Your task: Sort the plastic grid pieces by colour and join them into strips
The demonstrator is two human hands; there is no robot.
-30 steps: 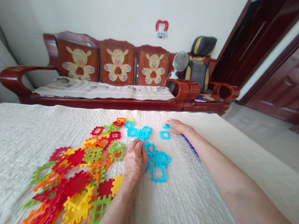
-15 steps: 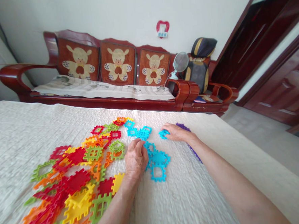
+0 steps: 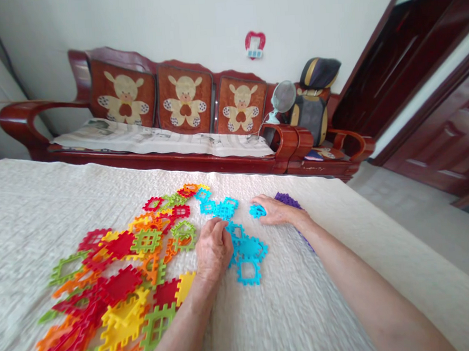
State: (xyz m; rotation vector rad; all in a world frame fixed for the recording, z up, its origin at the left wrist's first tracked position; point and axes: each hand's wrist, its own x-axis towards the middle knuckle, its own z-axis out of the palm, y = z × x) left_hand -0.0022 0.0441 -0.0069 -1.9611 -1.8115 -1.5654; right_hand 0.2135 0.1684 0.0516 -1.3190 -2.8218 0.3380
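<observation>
My left hand (image 3: 214,248) rests closed on the cloth, back of the hand up. Its fingertips are hidden, so what they hold, if anything, does not show. Right beside it lies a cluster of blue interlocking plastic pieces (image 3: 250,247), some overlapping. More blue pieces (image 3: 224,208) lie just beyond my knuckles. Farther right, my right hand (image 3: 275,210) curls its fingers and thumb round a small stack of blue interlocking pieces (image 3: 257,211) at the cloth's surface. Purple interlocking pieces (image 3: 286,197) form a row partly hidden behind my right wrist.
Red, yellow, orange and green interlocking pieces (image 3: 124,284) spread in a loose heap on the left. A pale quilted cloth (image 3: 290,310) covers the table. Behind stand a wooden sofa (image 3: 146,161) with bear cushions, a small fan (image 3: 283,97) and a chair (image 3: 314,120).
My right hand has shifted slightly, its thumb drawn back a little, so more of the blue stack shows. My left hand and the other pieces stay where they were.
</observation>
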